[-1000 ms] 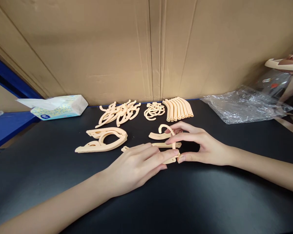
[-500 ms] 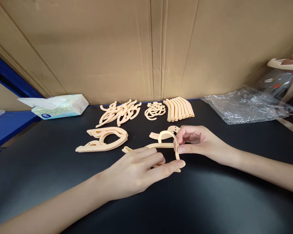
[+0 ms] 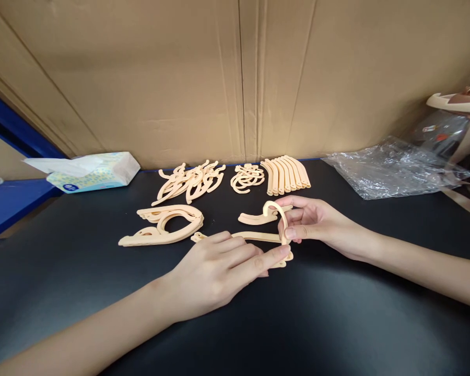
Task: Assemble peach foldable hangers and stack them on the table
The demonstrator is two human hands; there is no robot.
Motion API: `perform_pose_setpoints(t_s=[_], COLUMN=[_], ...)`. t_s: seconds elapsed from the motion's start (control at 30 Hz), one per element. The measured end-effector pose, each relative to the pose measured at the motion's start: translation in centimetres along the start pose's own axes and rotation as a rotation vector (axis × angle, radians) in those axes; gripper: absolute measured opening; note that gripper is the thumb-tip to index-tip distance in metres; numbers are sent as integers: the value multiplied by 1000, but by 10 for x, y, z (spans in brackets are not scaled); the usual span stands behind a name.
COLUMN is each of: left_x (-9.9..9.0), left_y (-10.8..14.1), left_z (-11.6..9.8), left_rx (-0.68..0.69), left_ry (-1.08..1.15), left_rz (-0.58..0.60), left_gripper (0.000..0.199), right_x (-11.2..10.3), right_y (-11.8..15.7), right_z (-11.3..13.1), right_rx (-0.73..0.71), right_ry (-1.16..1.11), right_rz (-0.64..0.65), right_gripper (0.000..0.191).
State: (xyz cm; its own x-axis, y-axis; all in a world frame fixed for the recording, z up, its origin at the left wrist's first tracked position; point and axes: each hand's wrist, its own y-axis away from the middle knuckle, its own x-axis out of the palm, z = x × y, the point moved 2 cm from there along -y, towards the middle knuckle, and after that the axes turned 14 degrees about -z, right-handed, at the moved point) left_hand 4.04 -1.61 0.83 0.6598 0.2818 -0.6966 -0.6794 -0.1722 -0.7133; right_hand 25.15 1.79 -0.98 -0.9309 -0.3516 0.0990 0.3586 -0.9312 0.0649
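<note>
The curved hook stands roughly upright above the middle of the surface, well apart from its far edge, its tip curling toward the left edge. Your right hand grips its stem between thumb and fingers. Your left hand grasps the flat piece at the hook's foot, forefinger against that foot; whether the two are seated together, you cannot tell from here. To do this well, steady the flat piece with the left fingers, guide the hook low on its stem, and line up the foot before pressing, since force on the curve would probably twist it. Mind the long bar just behind your fingers, and the short curved piece beyond it. The folded pieces lie toward the left edge. Along the far edge sit a loose pile, the spare hooks and the row of arms.
</note>
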Motion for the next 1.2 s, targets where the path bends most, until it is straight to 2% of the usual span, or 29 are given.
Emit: perform_pose_setpoints(t_s=[0.17, 0.33, 0.97, 1.2], left_x=[0, 0, 2, 2], left_y=[3, 2, 3, 4], left_z=[3, 3, 6, 5], left_rx=[-77, -125, -213, -172], left_ry=[55, 76, 199, 209], left_rz=[-12, 1, 14, -1], left_gripper=[19, 15, 17, 16], right_x=[-1, -1, -2, -1], right_y=[0, -1, -1, 1], right_z=[2, 3, 1, 0], right_rx=[19, 27, 33, 42], right_ry=[-4, -6, -16, 12], right_rz=[-32, -32, 5, 11], right_gripper=[44, 41, 28, 31])
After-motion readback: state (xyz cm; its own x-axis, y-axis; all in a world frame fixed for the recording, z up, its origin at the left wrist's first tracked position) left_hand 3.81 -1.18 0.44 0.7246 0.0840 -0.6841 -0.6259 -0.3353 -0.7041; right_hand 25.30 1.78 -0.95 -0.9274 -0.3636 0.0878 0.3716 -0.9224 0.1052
